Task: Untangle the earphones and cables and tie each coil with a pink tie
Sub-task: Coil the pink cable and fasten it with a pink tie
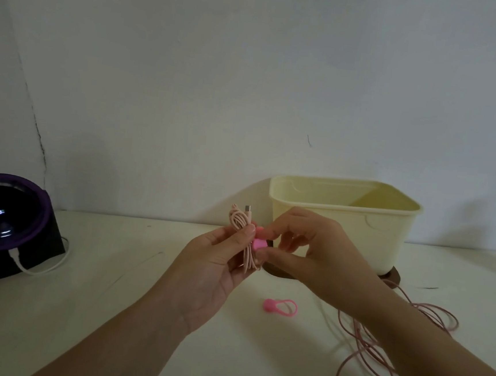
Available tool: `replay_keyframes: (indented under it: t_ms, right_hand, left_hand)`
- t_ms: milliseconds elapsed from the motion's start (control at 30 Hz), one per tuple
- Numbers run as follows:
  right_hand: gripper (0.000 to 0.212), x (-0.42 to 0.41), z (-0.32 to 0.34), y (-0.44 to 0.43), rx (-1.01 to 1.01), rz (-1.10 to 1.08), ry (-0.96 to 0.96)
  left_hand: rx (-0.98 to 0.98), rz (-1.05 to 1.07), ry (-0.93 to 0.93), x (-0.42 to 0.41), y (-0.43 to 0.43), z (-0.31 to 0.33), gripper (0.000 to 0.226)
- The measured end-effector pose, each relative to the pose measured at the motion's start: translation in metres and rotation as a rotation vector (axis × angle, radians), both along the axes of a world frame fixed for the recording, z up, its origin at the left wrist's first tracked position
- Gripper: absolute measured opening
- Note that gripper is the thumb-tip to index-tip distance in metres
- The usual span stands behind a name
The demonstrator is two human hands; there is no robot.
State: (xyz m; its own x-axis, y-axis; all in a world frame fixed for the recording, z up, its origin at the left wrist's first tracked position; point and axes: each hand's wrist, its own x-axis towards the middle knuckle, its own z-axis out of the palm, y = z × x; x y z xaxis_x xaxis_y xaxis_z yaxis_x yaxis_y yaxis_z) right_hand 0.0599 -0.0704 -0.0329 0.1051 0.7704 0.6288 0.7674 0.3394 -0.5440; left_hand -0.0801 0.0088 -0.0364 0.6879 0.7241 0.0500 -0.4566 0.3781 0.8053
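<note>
Pink ties (258, 244) (280, 306) two, cables (242, 223) (376, 349) two, hands (212, 274) (304, 246) two

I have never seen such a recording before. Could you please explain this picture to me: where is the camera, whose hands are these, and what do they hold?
There is no machine here. A person wears one wide-angle camera on the head, which looks forward and down, so you see that person's own two bare hands.

The left hand holds a small coiled cable, pale pink, with a plug sticking up. The right hand pinches a pink tie against that coil.

On the table lie a second tie and, at the right, a loose pink cable. Behind the hands stands a cream tub. At the left sits a dark device with a white lead.
</note>
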Motion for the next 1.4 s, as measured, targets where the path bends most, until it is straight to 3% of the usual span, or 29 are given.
replay_keyframes:
  t_ms: [133,200,400,667,833,967,1133,1400]
  right_hand:
    - [0.018,0.004,-0.001,0.0,0.032,-0.04,-0.177]
    - [0.014,0.003,-0.001,0.001,0.057,-0.035,-0.175]
    - [0.018,-0.003,0.002,0.001,-0.105,0.024,0.368]
    - [0.01,-0.009,-0.004,0.005,-0.098,0.028,0.545]
    - [0.008,-0.008,-0.003,0.005,-0.114,0.08,0.479]
    - [0.014,-0.009,-0.002,0.003,-0.093,0.074,0.468]
    - [0.011,-0.002,0.009,-0.003,-0.077,0.082,0.485]
    - [0.012,-0.001,0.01,-0.004,-0.091,0.093,0.471]
  left_hand:
    - [-0.033,-0.019,-0.002,0.001,-0.002,-0.003,0.021]
    - [-0.047,-0.024,-0.014,0.001,-0.001,-0.003,0.019]
    - [-0.016,-0.027,0.008,0.002,-0.002,-0.005,0.033]
    - [0.024,-0.025,0.03,0.003,-0.003,-0.005,0.025]
    - [0.009,-0.025,0.017,0.003,-0.002,-0.005,0.034]
    - [0.018,-0.069,0.031,0.002,-0.005,-0.005,0.022]
    - [0.174,-0.187,0.079,-0.005,-0.003,0.001,0.036]
    - [0.16,-0.027,0.032,0.003,-0.006,-0.007,0.042]
